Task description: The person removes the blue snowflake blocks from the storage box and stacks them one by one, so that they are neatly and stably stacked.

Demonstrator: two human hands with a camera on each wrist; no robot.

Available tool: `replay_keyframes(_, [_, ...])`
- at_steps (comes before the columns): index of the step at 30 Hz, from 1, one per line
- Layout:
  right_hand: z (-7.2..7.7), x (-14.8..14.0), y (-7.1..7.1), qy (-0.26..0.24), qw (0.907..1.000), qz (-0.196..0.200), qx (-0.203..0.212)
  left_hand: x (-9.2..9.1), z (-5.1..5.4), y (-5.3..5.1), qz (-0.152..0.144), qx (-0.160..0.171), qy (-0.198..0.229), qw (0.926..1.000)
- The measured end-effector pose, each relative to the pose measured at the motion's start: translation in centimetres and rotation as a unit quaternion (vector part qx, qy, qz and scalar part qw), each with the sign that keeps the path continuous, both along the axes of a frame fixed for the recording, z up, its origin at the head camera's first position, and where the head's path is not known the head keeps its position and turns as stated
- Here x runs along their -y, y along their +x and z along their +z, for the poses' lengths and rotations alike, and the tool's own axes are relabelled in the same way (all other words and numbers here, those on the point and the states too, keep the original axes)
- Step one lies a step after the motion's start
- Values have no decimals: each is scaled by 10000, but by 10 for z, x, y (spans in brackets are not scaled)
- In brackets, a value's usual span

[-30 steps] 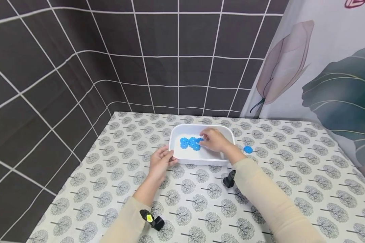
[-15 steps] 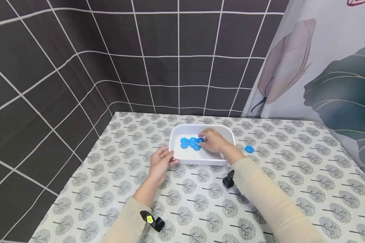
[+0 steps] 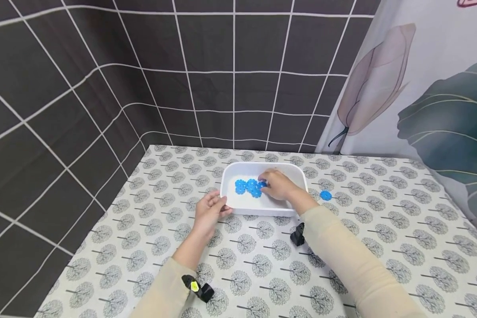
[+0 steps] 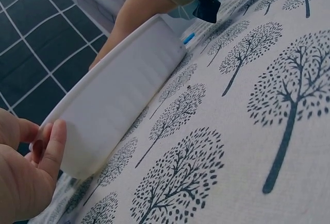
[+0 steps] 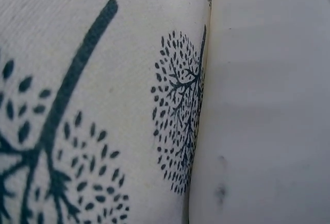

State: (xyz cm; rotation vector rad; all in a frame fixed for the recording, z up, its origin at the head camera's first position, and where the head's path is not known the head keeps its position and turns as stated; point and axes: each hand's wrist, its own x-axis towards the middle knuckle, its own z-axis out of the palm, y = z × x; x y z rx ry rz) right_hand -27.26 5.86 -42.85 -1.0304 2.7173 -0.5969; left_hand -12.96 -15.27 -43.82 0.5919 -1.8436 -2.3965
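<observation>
"White tray (image 3: 262, 212): contents?"
"Blue discs (image 3: 240, 186) inside, shown by the head view alone; right hand (image 3: 279, 184) pinching one. Single disc (image 3: 325, 195) outside, on the counter (image 3: 232, 260), right of the tray."
"Left hand (image 3: 209, 213)?"
"Gripping the tray's left end; left wrist view adds fingers (image 4: 55, 149) on the outer wall (image 4: 111, 98)."
"Right wrist view?"
"Tray wall close up, with dark smudges (image 5: 221, 189)."

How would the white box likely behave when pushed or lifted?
The white box looks low and broad, so it probably won't tip easily. It shows no visible bend where the left hand grips it, perhaps suggesting stiffness.
</observation>
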Motion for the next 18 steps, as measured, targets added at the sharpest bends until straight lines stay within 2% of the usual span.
replay_keyframes(4, [1, -1, 2, 51, 9999, -36, 154, 0, 0, 0, -16, 13, -20, 10000])
replay_keyframes(12, [4, -6, 3, -14, 9971, -122, 756, 0, 0, 1, -23, -25, 16, 10000])
replay_keyframes(18, [7, -8, 5, -128, 9953, -106, 953, 0, 0, 0, -24, -55, 9, 10000])
